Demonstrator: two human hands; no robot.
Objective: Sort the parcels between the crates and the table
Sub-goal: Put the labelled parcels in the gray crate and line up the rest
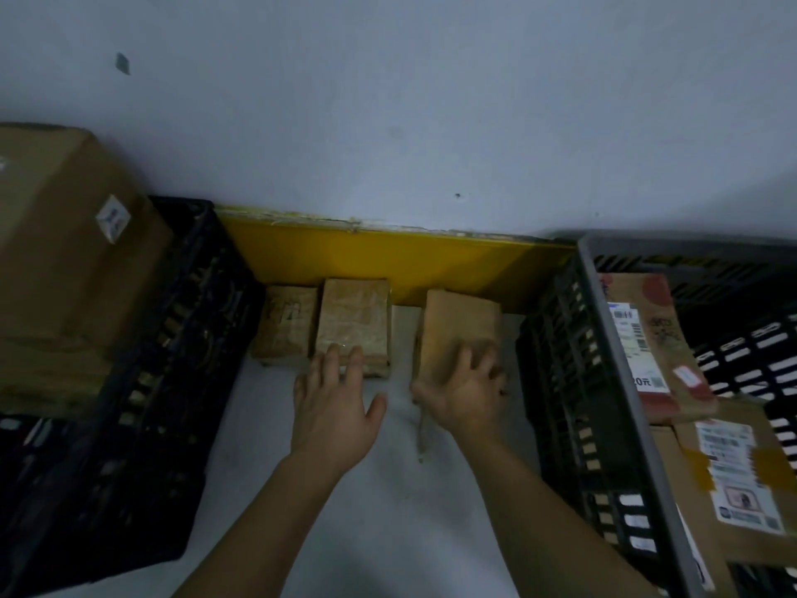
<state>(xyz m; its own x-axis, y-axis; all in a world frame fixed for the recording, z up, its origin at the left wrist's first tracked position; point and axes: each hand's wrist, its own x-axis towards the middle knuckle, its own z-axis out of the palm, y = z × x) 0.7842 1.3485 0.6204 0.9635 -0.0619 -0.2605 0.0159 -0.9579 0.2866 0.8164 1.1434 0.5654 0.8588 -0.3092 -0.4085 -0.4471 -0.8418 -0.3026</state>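
Three small brown parcels stand in a row on the grey table (388, 489) between two crates. My left hand (334, 407) lies flat with straight fingers touching the near end of the middle parcel (353, 321). A smaller parcel (287, 323) sits just left of it. My right hand (465, 390) grips the near end of the right parcel (457, 325), fingers curled over its top. The black crate (172, 360) on the left holds a large cardboard box (64, 261). Several labelled parcels, one of them (647, 338), lie in the grey crate (604, 360) on the right.
A yellow strip (388, 261) runs along the base of the pale wall behind the parcels. The crate walls close in the table on both sides. A second labelled box (733, 481) lies at the near right in the grey crate.
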